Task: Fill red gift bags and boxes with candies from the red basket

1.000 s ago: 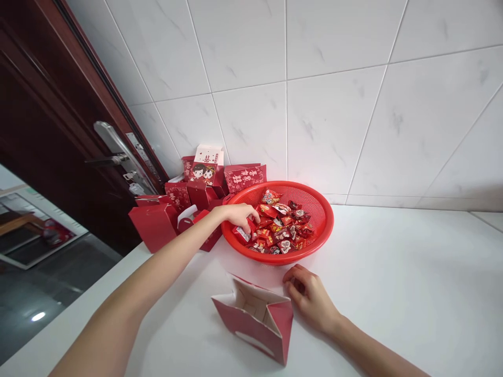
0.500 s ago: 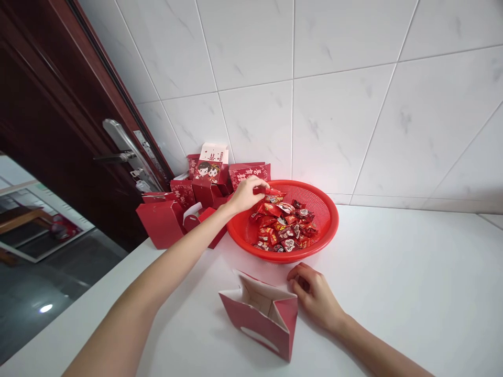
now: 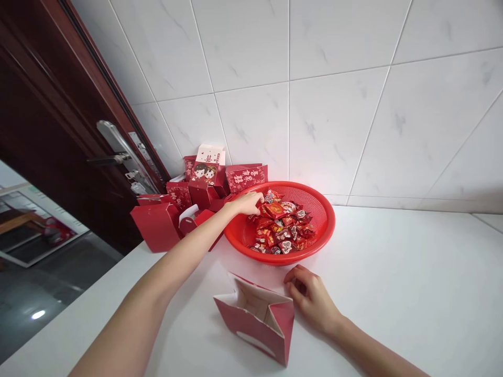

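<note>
My left hand (image 3: 250, 203) reaches over the left rim of a red plastic basket (image 3: 328, 225), its fingers closed at the edge of a heap of wrapped candies (image 3: 283, 228). What its fingertips grip, if anything, is hidden. An open-topped red paper box (image 3: 257, 324) stands on the white table in front of the basket, its pale inside showing. My right hand (image 3: 310, 296) rests on the table just right of this box, fingers curled, and what they hold, if anything, cannot be made out.
Several red boxes, such as a plain one (image 3: 156, 225) and one with cartoon figures (image 3: 206, 175), crowd the table left of the basket. A tiled wall (image 3: 334, 131) rises behind. A dark door (image 3: 58, 120) with a metal handle is at the left.
My left hand has lowered into the left side of the basket. A red packet that was by its fingertips now lies on the heap or is hidden. The view has shifted slightly.
</note>
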{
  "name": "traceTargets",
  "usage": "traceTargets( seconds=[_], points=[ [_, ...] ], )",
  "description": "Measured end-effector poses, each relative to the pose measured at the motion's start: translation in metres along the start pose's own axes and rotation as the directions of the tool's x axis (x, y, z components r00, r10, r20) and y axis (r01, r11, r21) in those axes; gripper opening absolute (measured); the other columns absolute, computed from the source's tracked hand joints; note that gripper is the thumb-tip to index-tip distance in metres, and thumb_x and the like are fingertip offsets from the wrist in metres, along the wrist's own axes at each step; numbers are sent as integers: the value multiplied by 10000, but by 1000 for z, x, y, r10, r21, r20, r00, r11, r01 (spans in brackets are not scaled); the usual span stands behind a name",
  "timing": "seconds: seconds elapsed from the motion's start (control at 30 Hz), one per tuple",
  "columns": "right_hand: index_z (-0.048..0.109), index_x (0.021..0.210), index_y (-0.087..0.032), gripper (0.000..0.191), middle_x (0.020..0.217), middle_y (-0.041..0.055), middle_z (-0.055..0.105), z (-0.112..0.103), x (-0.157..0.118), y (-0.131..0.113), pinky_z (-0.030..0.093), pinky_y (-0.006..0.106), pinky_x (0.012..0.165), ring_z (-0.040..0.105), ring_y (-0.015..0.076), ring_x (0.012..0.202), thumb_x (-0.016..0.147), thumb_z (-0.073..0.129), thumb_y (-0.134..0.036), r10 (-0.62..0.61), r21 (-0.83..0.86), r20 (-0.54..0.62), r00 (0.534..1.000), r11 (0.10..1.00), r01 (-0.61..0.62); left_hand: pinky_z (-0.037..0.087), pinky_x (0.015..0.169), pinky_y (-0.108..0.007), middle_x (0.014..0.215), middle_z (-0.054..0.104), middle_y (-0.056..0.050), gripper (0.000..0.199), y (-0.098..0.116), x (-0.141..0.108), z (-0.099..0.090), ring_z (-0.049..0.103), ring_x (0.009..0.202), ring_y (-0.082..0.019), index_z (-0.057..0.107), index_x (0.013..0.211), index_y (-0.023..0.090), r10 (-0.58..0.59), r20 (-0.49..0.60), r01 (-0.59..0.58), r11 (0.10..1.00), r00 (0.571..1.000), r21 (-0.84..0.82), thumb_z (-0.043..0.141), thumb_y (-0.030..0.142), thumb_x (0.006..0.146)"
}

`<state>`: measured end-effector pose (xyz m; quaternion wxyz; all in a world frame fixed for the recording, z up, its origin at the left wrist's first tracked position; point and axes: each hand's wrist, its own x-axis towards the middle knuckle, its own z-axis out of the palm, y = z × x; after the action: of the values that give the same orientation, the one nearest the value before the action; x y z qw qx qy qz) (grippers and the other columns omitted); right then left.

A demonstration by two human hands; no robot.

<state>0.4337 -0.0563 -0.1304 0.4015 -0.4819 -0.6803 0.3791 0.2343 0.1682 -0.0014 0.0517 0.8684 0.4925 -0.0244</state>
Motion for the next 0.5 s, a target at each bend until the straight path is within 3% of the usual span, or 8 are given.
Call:
traceTargets(
  seconds=[0.1, 0.2, 0.33, 0.5],
  points=[
    [620, 800, -189, 144, 810, 31, 615, 1, 0, 0, 387, 265, 593, 519, 137, 631, 830, 483, -158, 0, -5, -2, 1000, 1000, 0, 518, 910, -295, 1351, 655, -93, 630, 2, 7, 3, 650, 1158, -268, 579, 1341, 200, 4, 78, -2, 1000, 997, -21, 756, 347, 754],
    [622, 798, -189, 146, 810, 31, 616, 1, 0, 0, 388, 264, 596, 519, 139, 639, 823, 486, -141, -11, -12, -6, 1000, 1000, 11, 497, 931, -294, 1406, 634, -113, 720, 3, 13, 5, 632, 1213, -285, 551, 1430, 215, 21, 122, -22, 1000, 992, 3, 753, 311, 746],
    [620, 792, -188, 146, 811, 31, 617, 1, 0, -1, 382, 264, 590, 515, 139, 636, 819, 489, -128, -13, -13, -7, 1000, 1000, 13, 494, 869, -276, 1226, 737, -64, 543, 1, 14, 4, 682, 1090, -265, 681, 1312, 255, 63, 108, -62, 998, 992, -18, 725, 313, 773],
    [618, 797, -192, 150, 827, 30, 622, 1, 0, -1, 389, 263, 597, 524, 139, 645, 816, 490, -116, -12, -7, -5, 1000, 1000, 12, 494, 849, -290, 1094, 779, -27, 349, -1, 8, 2, 686, 1035, -261, 773, 1150, 299, 52, -28, -54, 997, 998, -49, 665, 314, 818]
  ],
)
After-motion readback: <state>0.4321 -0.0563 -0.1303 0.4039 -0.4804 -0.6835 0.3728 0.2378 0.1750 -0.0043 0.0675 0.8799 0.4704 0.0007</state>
